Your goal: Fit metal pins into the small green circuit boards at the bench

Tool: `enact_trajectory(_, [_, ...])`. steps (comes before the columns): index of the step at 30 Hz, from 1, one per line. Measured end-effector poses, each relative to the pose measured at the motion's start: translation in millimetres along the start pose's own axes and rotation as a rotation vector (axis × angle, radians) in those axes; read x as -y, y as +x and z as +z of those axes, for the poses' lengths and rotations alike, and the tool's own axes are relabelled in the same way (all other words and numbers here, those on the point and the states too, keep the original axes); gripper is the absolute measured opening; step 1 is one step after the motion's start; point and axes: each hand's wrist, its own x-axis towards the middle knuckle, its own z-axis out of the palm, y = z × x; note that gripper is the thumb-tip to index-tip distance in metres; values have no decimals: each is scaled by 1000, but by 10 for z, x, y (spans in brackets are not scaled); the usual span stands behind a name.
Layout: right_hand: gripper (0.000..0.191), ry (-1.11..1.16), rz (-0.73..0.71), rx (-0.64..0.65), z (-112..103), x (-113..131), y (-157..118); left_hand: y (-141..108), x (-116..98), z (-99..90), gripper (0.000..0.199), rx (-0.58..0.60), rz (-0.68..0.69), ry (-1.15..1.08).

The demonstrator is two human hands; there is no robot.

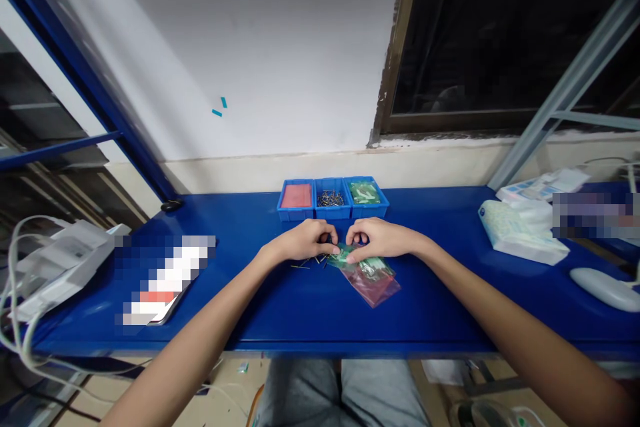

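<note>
My left hand [311,239] is closed, with thumb and forefinger together at the left edge of a small green plastic bag [345,255]; what they hold is hidden. Loose screws [316,259] lie on the table under and beside those fingers. On the other side, my right hand [380,238] has its fingers curled and its thumb on the green bag, gripping it. Below the right hand, a pink plastic bag [373,285] lies flat, partly overlapped by green bag material with shiny contents.
Behind my hands stand three joined blue bins: one with pink bags [297,195], one with screws [330,199], one with green bags [365,192]. A blurred-out phone-like object [167,287] lies left. Tissues [525,233] and a white mouse-shaped object [603,288] are right.
</note>
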Motion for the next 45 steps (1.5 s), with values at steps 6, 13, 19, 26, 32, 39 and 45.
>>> enact_trajectory(6, [41,17,44,-51,28,-32,25,-7,15,-41,25,-9,-33,-107])
enact_trajectory(13, [37,210,38,-15,-20,-29,17,20,-45,-28,27,7,-125,-375])
enact_trajectory(19, [33,414,1,-53,-16,-1,22,82,-119,32,25,-97,-170,-598])
enact_trajectory(26, [40,788,109,-238,38,165,33,60,-139,-25,21,-290,-156,-655])
enact_trajectory(32, [38,813,112,-399,128,190,72,31,-252,-45,34,-530,-9,-132])
enact_trajectory(39, [42,821,97,-460,159,186,93,-36,-356,106,29,-500,91,417])
enact_trajectory(45, [46,845,26,-436,180,164,112,-54,-267,177,21,-565,149,466])
